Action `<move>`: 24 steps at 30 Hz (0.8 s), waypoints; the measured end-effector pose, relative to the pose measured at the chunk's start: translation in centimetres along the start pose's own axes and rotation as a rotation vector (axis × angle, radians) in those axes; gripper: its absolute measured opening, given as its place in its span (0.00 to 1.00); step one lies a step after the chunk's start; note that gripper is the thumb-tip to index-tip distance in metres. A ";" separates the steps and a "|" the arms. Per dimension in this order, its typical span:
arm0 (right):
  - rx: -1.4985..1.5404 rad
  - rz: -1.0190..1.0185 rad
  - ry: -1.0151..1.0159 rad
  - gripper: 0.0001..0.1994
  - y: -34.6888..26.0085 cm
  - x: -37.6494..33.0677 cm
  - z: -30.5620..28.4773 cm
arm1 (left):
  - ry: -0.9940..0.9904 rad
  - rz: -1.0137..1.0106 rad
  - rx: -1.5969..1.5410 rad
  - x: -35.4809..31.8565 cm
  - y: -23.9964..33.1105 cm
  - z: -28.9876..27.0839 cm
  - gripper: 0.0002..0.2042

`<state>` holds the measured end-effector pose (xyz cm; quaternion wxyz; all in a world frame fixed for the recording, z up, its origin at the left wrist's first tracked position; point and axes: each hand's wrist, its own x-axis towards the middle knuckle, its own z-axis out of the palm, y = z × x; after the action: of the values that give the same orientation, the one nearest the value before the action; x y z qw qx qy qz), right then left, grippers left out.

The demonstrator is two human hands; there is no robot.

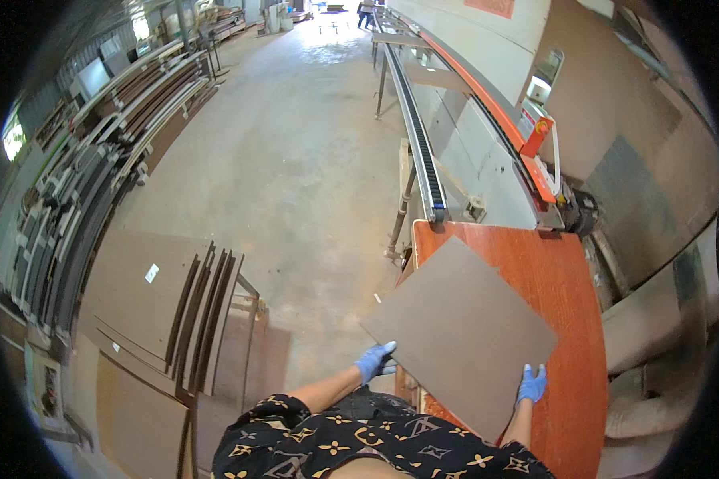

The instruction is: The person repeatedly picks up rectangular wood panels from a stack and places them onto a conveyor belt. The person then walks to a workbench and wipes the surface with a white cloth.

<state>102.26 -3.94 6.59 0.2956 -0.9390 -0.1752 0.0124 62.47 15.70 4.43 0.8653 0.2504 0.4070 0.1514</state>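
Observation:
A flat grey-brown board [463,335] lies between my gloved hands, turned at an angle over a reddish wooden tabletop [571,319]. My left hand [375,362], in a blue glove, grips its left edge with the thumb on top and the fingers partly hidden underneath. On the right, my right hand [531,385], also gloved in blue, holds the board's right edge near its corner. The left corner of the board juts past the table's edge over the floor.
A long conveyor rail [419,136] runs away from the table beside an orange-edged machine [495,96]. To my left stand stacked brown boards [140,299] on a metal rack. Long strips [148,104] are piled along the left wall. A person [366,13] stands far off.

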 end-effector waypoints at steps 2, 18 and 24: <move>0.261 -0.048 -0.040 0.31 -0.2 -0.4 0.8 | 0.051 0.109 -0.029 -3.7 2.3 0.9 0.22; 1.072 0.206 -1.589 0.22 -31.9 -22.8 17.1 | 0.992 1.123 -0.219 -30.2 3.2 -22.2 0.13; 0.996 -0.067 -1.693 0.21 -41.7 -40.3 22.2 | 1.690 1.099 -0.081 -41.2 5.5 -32.9 0.26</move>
<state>48.23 26.53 8.36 0.4347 -0.3827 -0.3306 0.7452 10.83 11.26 15.44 0.1112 0.1842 0.7095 0.6710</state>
